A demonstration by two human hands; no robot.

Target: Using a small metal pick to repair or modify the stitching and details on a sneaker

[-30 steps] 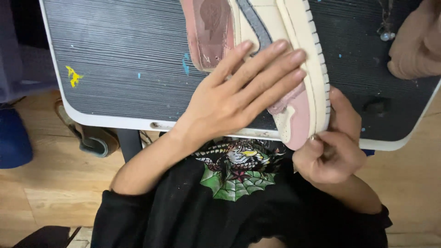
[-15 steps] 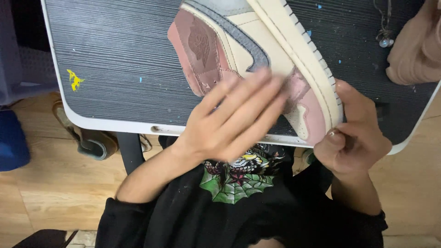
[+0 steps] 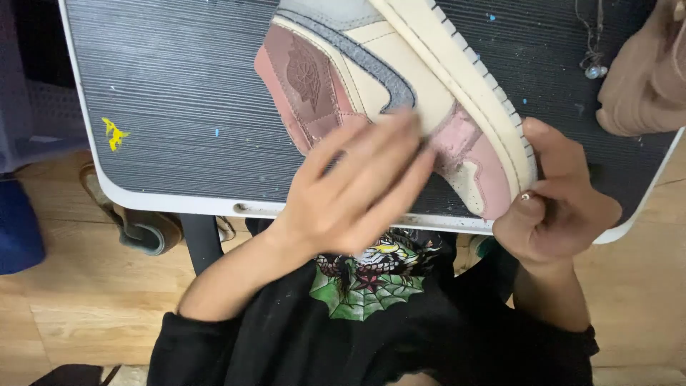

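With the pink, cream and grey leather high-top sneaker (image 3: 400,107) lying on its side on the dark ribbed table (image 3: 164,121), the right hand (image 3: 561,204) grips its toe while the left hand (image 3: 357,193), fingers flat and holding nothing, should rub the upper evenly.

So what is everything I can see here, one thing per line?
sneaker: one, cream, pink and grey, tilted on its side over the table
table: one, dark ribbed top, white rim, yellow paint fleck
tan object: one, at the table's right edge
cord with small bead: one, on the table
blue object: one, on the wooden floor, left
shirt: one, black, green web print
left hand: flat on the sneaker's side, blurred
right hand: gripping the sole's end
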